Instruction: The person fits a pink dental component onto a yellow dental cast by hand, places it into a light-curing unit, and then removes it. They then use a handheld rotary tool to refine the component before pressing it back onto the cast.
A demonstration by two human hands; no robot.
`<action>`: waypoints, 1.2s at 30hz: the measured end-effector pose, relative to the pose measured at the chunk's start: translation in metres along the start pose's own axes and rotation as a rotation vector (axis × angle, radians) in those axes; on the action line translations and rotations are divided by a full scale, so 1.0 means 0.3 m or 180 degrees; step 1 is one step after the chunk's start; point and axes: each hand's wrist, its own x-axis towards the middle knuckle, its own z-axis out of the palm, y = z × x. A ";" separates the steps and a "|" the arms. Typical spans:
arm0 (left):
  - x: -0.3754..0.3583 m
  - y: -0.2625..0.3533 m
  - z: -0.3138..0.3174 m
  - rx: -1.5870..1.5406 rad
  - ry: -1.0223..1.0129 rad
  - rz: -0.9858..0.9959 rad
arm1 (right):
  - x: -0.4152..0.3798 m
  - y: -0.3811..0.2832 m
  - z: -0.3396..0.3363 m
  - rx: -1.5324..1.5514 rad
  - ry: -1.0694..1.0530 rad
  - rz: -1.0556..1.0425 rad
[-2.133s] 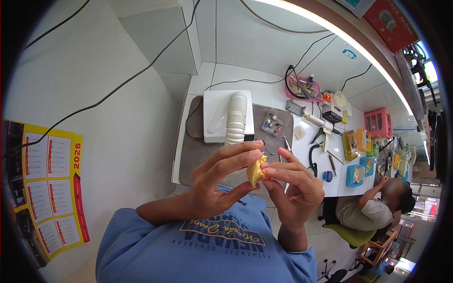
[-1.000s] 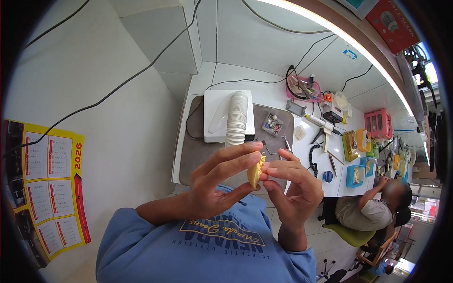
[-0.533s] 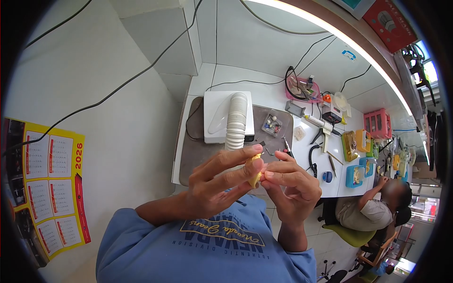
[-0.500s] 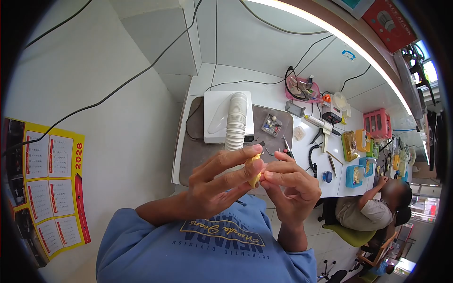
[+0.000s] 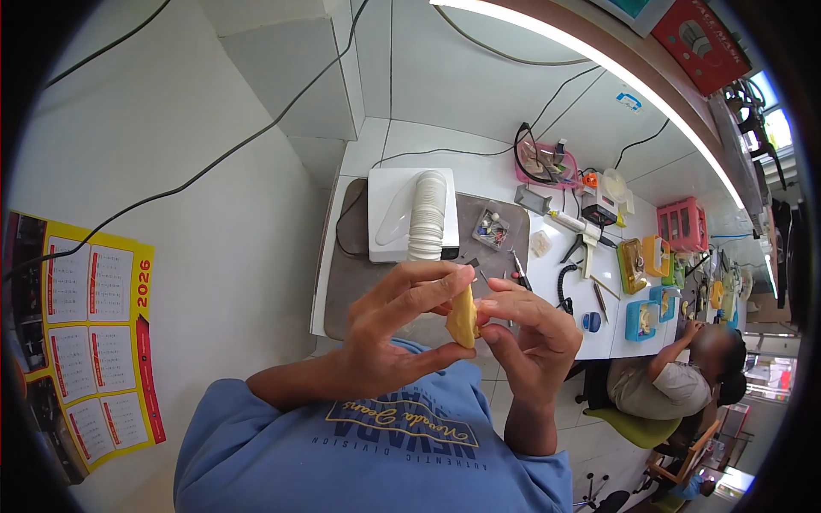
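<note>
A yellow plaster cast point(image 5: 463, 320), which looks like a dental model, is held upright in front of my chest. My left hand point(image 5: 400, 321) is closed on it, fingertips at its top edge and thumb under its lower end. On the other side, my right hand point(image 5: 532, 340) pinches at the cast's right face with thumb and forefinger. Whether a small piece sits between those right fingertips is hidden. Just beyond both hands stands a white box unit with a ribbed hose point(image 5: 427, 214).
A grey mat point(image 5: 346, 291) lies on the white bench, bearing a clear box of small parts point(image 5: 491, 229) and a handpiece point(image 5: 521, 272). To the right are a glue gun point(image 5: 590, 235), a blue jar point(image 5: 592, 321) and blue trays point(image 5: 634, 321). A co-worker point(image 5: 676, 380) sits at far right.
My left hand has turned the cast so that its broad yellow side shows more, and its thumb has moved to the lower end. My right fingers stay at the cast's side.
</note>
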 end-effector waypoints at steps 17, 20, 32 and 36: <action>0.006 -0.006 -0.004 0.0065 -0.0006 0.0007 | 0.011 0.002 0.003 0.0012 0.0036 0.0103; 0.008 -0.006 -0.006 0.0065 -0.0038 0.0016 | 0.012 0.004 0.002 0.0022 0.0044 0.0113; 0.017 -0.005 -0.015 0.0012 -0.0042 -0.0020 | 0.016 0.006 -0.018 0.0162 0.0178 0.0215; 0.024 0.013 -0.024 -0.0521 0.0039 -0.0513 | 0.020 -0.008 -0.023 0.0428 0.0367 0.0447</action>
